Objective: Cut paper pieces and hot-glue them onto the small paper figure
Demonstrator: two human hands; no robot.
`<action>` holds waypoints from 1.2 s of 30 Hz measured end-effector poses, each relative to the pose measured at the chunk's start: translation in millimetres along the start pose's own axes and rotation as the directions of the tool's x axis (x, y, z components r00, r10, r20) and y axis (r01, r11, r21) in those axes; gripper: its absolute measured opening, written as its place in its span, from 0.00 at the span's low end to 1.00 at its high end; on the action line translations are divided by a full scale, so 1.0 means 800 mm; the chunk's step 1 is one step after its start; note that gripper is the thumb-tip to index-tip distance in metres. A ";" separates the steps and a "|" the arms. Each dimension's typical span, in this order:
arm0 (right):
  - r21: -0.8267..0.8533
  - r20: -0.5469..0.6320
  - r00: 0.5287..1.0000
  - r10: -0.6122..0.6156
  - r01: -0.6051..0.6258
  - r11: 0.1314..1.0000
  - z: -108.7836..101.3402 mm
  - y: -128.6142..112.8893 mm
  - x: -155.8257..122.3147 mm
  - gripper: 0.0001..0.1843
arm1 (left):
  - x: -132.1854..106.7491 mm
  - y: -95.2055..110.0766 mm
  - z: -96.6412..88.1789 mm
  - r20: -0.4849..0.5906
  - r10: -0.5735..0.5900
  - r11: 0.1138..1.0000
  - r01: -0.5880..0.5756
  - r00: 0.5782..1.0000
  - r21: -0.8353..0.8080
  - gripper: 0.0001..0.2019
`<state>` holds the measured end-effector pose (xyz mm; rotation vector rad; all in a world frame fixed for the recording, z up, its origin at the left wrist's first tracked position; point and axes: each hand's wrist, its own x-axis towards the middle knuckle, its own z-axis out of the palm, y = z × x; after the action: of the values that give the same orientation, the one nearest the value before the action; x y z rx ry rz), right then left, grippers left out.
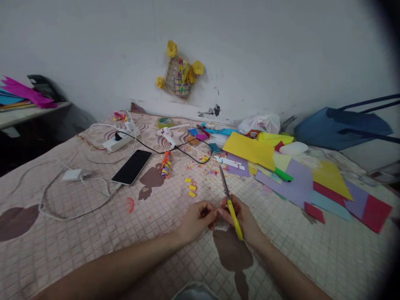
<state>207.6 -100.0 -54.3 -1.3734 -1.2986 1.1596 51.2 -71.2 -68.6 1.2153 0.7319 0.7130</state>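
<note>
- The left hand (197,216): tips together, close against those of the right hand (246,218); whether they pinch something small, I cannot tell.
- The right hand: clamped on yellow-handled scissors (230,204), blades pointing away from the wrist.
- Just beyond the left hand: three small yellow pieces (192,188).
- Well to the left of the left hand: a phone (132,167).
- Right of the right hand: coloured paper sheets (293,179).

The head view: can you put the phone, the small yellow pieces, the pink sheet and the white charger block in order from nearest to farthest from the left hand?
From the left hand:
1. Small yellow pieces, just beyond it.
2. Phone, off to the left.
3. White charger block, left of the phone.
4. Pink sheet, on the far-left shelf.
</note>
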 end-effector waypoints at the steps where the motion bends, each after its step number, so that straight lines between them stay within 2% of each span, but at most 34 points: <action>1: -0.007 -0.005 1.000 0.003 -0.003 1.000 0.001 -0.001 0.000 0.16 | 0.000 0.000 0.000 0.003 -0.001 1.000 0.001 1.000 0.001 0.18; 6: -0.027 -0.032 0.999 0.004 -0.005 1.000 0.001 -0.002 0.001 0.16 | 0.002 -0.003 -0.002 0.005 -0.004 1.000 0.004 1.000 -0.022 0.18; 15: 0.122 -0.042 0.998 0.038 -0.032 0.992 0.001 0.004 0.003 0.16 | 0.008 0.000 -0.004 -0.031 -0.083 0.982 0.076 0.996 -0.173 0.16; 23: 0.128 -0.061 0.996 0.062 -0.054 0.990 0.007 -0.002 0.003 0.18 | 0.004 0.000 -0.003 -0.014 -0.050 0.994 0.049 0.999 -0.098 0.17; 29: 0.139 -0.037 0.998 0.050 -0.044 0.989 0.005 0.001 0.002 0.18 | 0.003 -0.003 -0.001 -0.069 -0.035 0.997 0.030 0.997 -0.066 0.17; 36: 0.114 -0.024 0.995 0.093 -0.090 0.989 0.005 -0.005 -0.001 0.19 | -0.001 0.003 -0.001 -0.017 -0.051 0.998 0.051 0.999 0.020 0.18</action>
<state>202.9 -100.5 -50.9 -1.3739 -1.1420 1.2511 50.2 -70.9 -66.6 1.2060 0.7829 0.6753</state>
